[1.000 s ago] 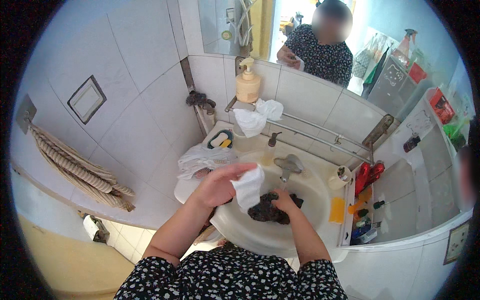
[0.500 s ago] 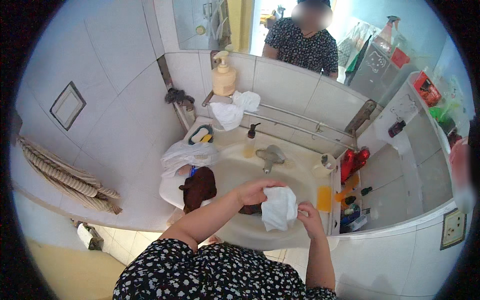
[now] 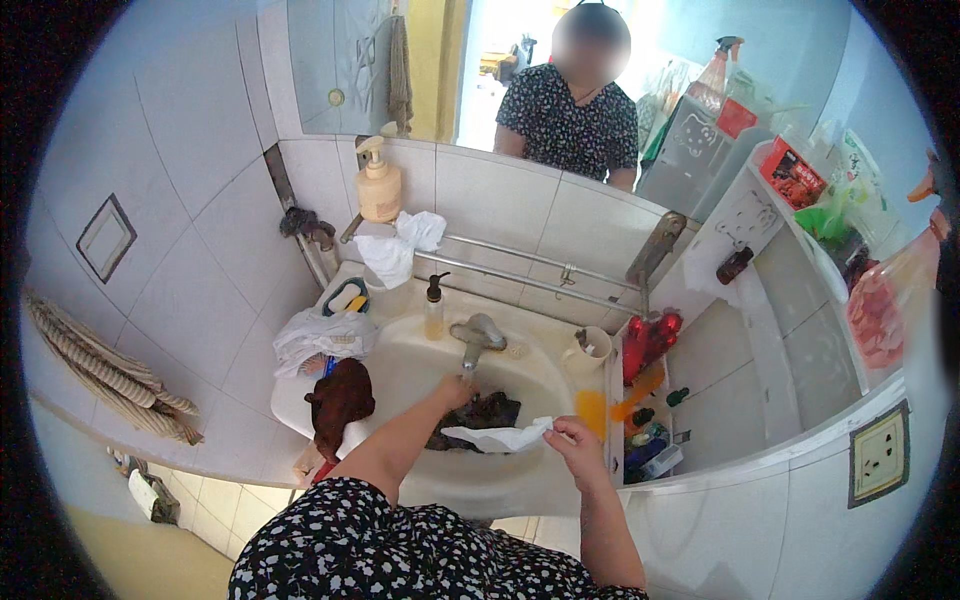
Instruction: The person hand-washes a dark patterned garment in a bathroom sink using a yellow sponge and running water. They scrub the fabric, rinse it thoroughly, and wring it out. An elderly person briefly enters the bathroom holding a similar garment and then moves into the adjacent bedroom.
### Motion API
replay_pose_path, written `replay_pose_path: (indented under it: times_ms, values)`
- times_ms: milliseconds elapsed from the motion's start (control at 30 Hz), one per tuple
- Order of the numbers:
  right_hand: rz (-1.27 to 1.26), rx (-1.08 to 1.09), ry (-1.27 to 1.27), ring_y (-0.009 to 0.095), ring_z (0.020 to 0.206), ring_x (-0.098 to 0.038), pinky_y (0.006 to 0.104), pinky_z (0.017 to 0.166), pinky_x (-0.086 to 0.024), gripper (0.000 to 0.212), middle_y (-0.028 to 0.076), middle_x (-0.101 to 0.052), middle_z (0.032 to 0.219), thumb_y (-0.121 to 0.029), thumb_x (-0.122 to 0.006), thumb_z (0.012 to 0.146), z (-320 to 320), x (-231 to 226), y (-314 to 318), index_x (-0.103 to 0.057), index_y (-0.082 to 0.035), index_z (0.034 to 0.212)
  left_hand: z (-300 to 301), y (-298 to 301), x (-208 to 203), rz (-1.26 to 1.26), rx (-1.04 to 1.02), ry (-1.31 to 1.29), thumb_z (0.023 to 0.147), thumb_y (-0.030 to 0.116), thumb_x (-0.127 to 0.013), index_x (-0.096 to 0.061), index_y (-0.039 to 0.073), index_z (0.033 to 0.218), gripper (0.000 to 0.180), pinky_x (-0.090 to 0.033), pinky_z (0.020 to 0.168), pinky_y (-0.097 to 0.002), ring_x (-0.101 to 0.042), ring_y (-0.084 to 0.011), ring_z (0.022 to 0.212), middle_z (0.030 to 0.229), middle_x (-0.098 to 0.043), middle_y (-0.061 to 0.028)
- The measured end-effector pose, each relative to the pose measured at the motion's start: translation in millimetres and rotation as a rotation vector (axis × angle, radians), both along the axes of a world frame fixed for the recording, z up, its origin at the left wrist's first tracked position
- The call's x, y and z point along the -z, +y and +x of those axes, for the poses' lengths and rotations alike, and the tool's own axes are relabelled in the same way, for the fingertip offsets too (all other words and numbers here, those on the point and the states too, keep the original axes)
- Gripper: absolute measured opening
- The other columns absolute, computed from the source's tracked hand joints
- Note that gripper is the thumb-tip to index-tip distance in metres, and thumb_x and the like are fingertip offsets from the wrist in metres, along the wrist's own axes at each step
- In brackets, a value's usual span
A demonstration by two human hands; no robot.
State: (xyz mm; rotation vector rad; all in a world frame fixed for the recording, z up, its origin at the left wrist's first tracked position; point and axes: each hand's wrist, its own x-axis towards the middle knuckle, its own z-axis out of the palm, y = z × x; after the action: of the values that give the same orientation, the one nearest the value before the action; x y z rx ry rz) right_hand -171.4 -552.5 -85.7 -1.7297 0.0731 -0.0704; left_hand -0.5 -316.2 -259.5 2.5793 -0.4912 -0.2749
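My right hand (image 3: 578, 447) pinches one end of a white cloth (image 3: 505, 438), which stretches left across the basin toward my left forearm. The kind of cloth cannot be made out. Just under the spout of the metal faucet (image 3: 478, 335) is my left hand (image 3: 460, 389). Its fingers are mostly hidden, so whether it grips anything does not show. Dark wet-looking fabric (image 3: 491, 408) lies in the sink basin (image 3: 400, 352) below both hands. A brown cloth (image 3: 343, 402) drapes over the sink's left rim.
On the sink ledge stand a soap dispenser (image 3: 434, 310), a soap dish (image 3: 347, 297), a bundled white cloth (image 3: 322, 342) and a mug (image 3: 588, 352). Another pump bottle (image 3: 378, 186) and white cloths (image 3: 400, 245) sit by the wall rail (image 3: 540, 280). A shelf (image 3: 760, 225) crowds the right.
My left hand has let go of the white cloth and moved under the faucet. The cloth, held up between both hands before, now hangs lower from my right hand. The view has shifted right.
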Motion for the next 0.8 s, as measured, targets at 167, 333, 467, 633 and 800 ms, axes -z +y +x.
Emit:
replay_pose_path:
  times_ms: [167,333,467,633,800]
  values:
    - [-0.015,-0.048,0.099,0.012,0.091,-0.051,0.0238,0.082,-0.038,0.016,0.002,-0.056,0.094,-0.011,-0.069,0.075,3.8,-15.0,3.3,-0.061,-0.002,0.086,-5.7,-4.4,-32.5,0.334,0.295,-0.079,0.077,0.021,-0.055,-0.063,0.011,0.096,0.023,-0.049,0.074,-0.0407,-0.059,-0.0281,0.091,0.092,-0.063,-0.0116]
    - [0.003,-0.070,0.063,0.012,0.091,-0.051,0.0249,0.083,-0.039,0.017,0.002,-0.056,0.094,-0.011,-0.068,0.076,8.2,-12.4,8.2,-0.061,-0.003,0.088,12.4,-15.3,-42.9,0.784,0.919,-0.654,0.077,0.019,-0.055,-0.066,0.009,0.089,0.019,-0.046,0.079,-0.0435,-0.057,-0.0280,0.098,0.094,-0.063,-0.0094]
    - [-0.078,-0.038,0.091,0.011,0.091,-0.051,0.0242,0.082,-0.039,0.017,0.002,-0.056,0.097,-0.010,-0.067,0.076,8.8,-11.7,18.6,-0.062,-0.004,0.091,25.2,-15.1,17.9,1.031,1.031,-0.892,0.077,0.019,-0.054,-0.068,0.011,0.085,0.018,-0.044,0.083,-0.0423,-0.056,-0.0272,0.097,0.095,-0.063,-0.0074]
    - [-0.023,0.086,0.098,0.010,0.087,-0.052,0.0229,0.080,-0.040,0.016,0.001,-0.058,0.093,-0.008,-0.066,0.077,1.4,-9.8,14.2,-0.062,-0.003,0.092,-25.2,-23.8,-78.3,0.521,1.018,-0.538,0.077,0.021,-0.053,-0.062,0.010,0.093,0.021,-0.041,0.088,-0.0349,-0.052,-0.0203,0.101,0.097,-0.058,-0.0036]
    - [0.007,0.284,0.141,0.009,0.081,-0.052,0.0224,0.078,-0.039,0.016,-0.001,-0.058,0.086,-0.005,-0.066,0.075,-14.6,-42.2,26.3,-0.063,-0.003,0.090,-10.8,-10.4,-177.0,0.129,0.698,-1.115,0.079,0.022,-0.053,-0.052,0.009,0.115,0.038,-0.029,0.101,-0.0420,-0.045,-0.0216,0.115,0.119,-0.050,-0.0081]
